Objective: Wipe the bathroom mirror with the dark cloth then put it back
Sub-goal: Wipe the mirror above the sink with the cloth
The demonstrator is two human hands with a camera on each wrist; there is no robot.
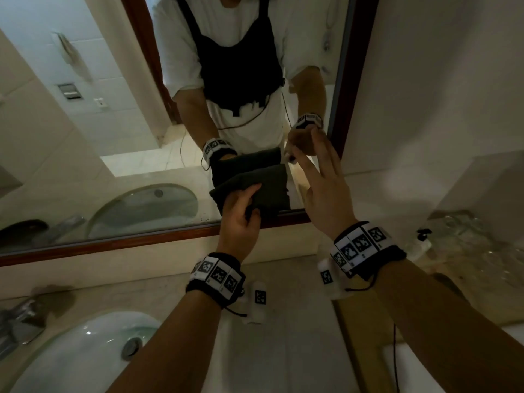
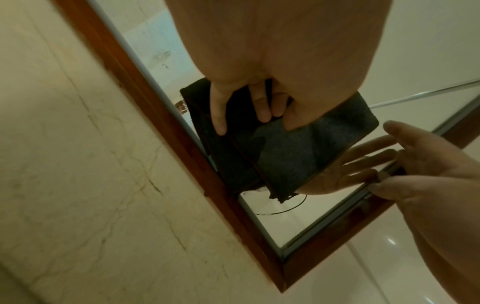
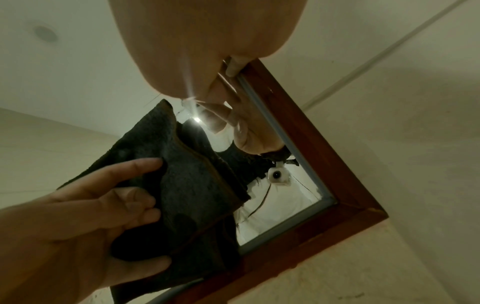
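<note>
The dark cloth (image 1: 269, 188) (image 2: 298, 148) (image 3: 187, 174), folded, lies flat against the lower right part of the wood-framed mirror (image 1: 113, 109) (image 2: 298, 216) (image 3: 285, 205). My left hand (image 1: 241, 208) (image 2: 244, 111) (image 3: 124, 205) holds it there, fingers on its face and thumb curled under its lower edge. To the right of the cloth, my right hand (image 1: 320, 177) (image 2: 415, 164) (image 3: 221, 102) is raised with straight, spread fingers. Its fingertips are at the glass beside the right frame edge, and it holds nothing.
The mirror's brown frame (image 1: 113, 245) runs just below the cloth. Under it are a stone countertop (image 1: 283, 350), a white sink basin (image 1: 71, 358) and a faucet (image 1: 22, 316) at the left. Glassware (image 1: 467, 242) and a small bottle (image 1: 422, 242) stand at the right.
</note>
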